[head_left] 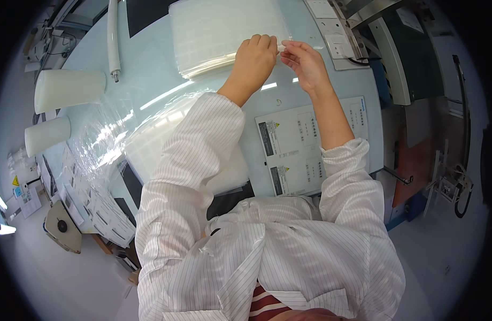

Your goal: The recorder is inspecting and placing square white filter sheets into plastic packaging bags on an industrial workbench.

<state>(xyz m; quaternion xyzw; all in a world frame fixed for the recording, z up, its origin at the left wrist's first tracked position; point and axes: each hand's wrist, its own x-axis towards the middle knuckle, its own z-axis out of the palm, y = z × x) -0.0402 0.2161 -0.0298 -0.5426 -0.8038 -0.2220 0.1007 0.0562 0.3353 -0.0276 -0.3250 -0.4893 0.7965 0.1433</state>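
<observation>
A thick stack of translucent plastic sheets (214, 32) lies at the far middle of the table. My left hand (254, 60) is at its near right corner, with the fingers curled closed. Just to the right, my right hand (305, 63) has its thumb and fingertips brought together in a pinch. A small pale bit shows between the two hands, too small to name. What either hand holds is hidden by the fingers. Under my left forearm lies another pile of translucent sheets (155, 139), partly covered by my sleeve.
White printed sheets (289, 144) lie on the pale table below my right hand. Two white rolls (69, 90) and crumpled clear film (99, 134) are on the left. A white tube (113, 40) stands farther off. Metal-framed equipment (390, 59) borders the right side.
</observation>
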